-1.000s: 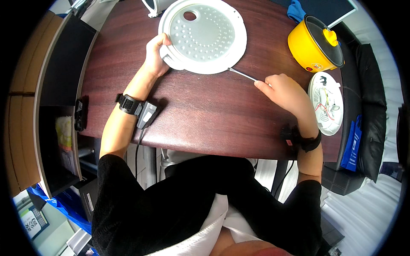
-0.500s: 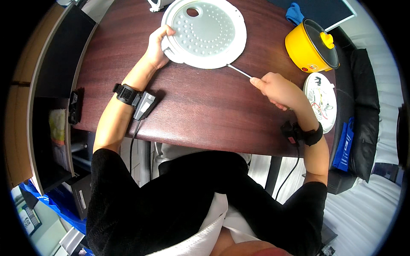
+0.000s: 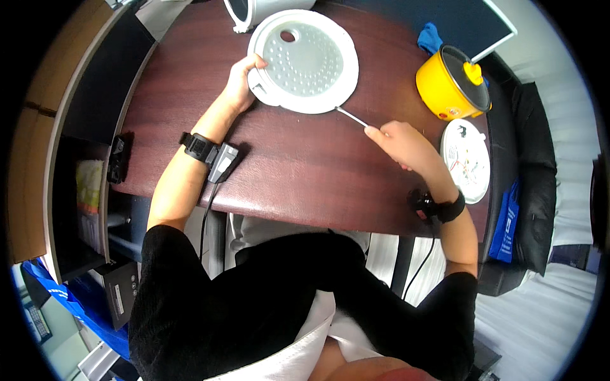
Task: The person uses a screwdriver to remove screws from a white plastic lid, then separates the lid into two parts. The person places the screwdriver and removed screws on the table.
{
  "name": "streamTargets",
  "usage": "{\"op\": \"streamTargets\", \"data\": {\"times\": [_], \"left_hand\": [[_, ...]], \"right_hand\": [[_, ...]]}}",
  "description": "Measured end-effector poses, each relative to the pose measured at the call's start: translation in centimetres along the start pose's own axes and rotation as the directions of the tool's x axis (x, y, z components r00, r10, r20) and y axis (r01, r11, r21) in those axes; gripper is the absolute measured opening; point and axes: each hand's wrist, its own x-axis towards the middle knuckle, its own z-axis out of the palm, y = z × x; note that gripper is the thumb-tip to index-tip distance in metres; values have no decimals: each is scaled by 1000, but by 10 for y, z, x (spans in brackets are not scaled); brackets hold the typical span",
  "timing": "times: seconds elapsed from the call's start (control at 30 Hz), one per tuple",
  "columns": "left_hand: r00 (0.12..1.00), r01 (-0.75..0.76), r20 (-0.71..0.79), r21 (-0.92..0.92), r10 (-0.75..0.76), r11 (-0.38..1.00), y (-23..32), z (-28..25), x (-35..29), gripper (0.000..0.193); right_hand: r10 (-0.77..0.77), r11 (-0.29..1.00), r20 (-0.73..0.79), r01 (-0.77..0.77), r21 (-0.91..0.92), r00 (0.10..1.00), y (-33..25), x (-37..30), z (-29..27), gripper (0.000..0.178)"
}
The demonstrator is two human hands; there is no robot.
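Note:
My left hand (image 3: 243,81) grips the left edge of a round white lid (image 3: 351,71), its thumb on the upper face and the other fingers underneath. A grey dimpled plate with one round hole fills the lid's middle. My right hand (image 3: 406,147) is closed around a screwdriver (image 3: 353,118), whose handle is hidden inside the fist. The thin metal shaft points up and left, and its tip meets the lid's lower rim. Whether the tip sits in a gap or only touches the rim is too small to tell.
Right of the lid stands a yellow pot (image 3: 438,86) with a dark lid. Near it lie a white round part with wires (image 3: 467,159) and a blue cloth (image 3: 430,38). A white appliance body (image 3: 270,9) is at the far edge. Dark shelving (image 3: 76,165) borders the left side.
The whole view has shifted a little, bringing more of the white appliance body into sight. My hold on the lid and the screwdriver's place at its rim look the same.

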Motion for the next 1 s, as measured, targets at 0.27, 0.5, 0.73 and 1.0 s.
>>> {"op": "streamTargets", "data": {"times": [0.27,0.5,0.73,1.0], "left_hand": [[988,-77,141,100,63,992,18,2,-5,39],[985,103,129,119,-118,988,18,-8,-10,39],[941,201,269,45,-206,979,10,-36,4,16],[950,47,297,189,-102,981,-9,-52,14,16]], "right_hand": [[-190,956,-440,266,119,878,64,20,0,49],[-257,951,-684,305,-53,682,68,30,-5,47],[-220,960,-721,276,-41,657,51,30,-28,49],[-339,940,-702,259,-223,626,52,29,-40,53]]}}
